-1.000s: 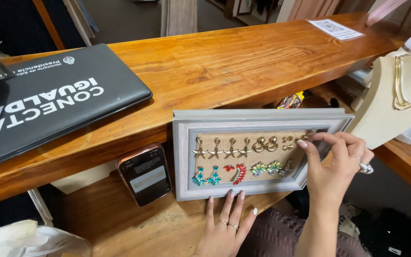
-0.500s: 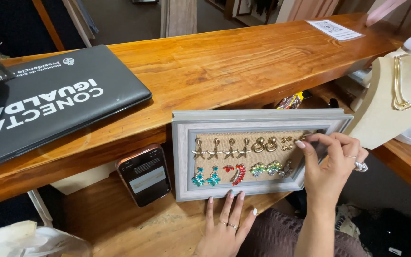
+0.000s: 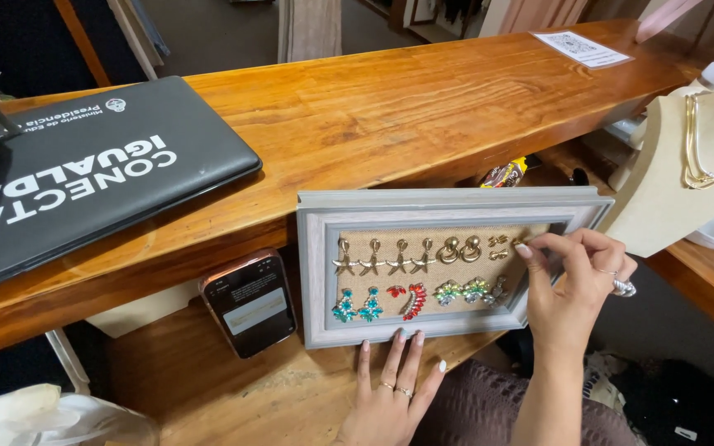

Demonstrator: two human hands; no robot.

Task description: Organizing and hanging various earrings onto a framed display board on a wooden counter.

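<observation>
Grey-painted wood frames the earring display board (image 3: pixel 316 272), which stands leaning against the edge of the upper wooden counter (image 3: pixel 390 116) with its lower rail resting on the lower wooden shelf (image 3: pixel 208 388). Its burlap backing carries two rows of earrings: gold starfish drops (image 3: pixel 382 258) and gold hoops along the top, turquoise flower earrings (image 3: pixel 357 306), a red pair and green clusters below. The right hand (image 3: pixel 572 281) reaches in at the frame's right side, thumb and forefinger pinched close together at a small gold earring (image 3: pixel 499 248) near the upper right of the burlap; whether the fingertips actually hold it cannot be told. A ring shows on that hand. The left hand (image 3: pixel 394 388) lies flat with fingers spread, holding nothing, its fingertips touching the bottom rail of the frame. Just left of the frame, a smartphone (image 3: pixel 249 301) with a lit screen leans against the counter edge. On the upper counter lies a closed dark laptop (image 3: pixel 84 182), well apart from the frame. To the right, a cream necklace bust (image 3: pixel 671 198) wears a gold chain, and a printed paper sheet (image 3: pixel 580 48) lies at the counter's far end
</observation>
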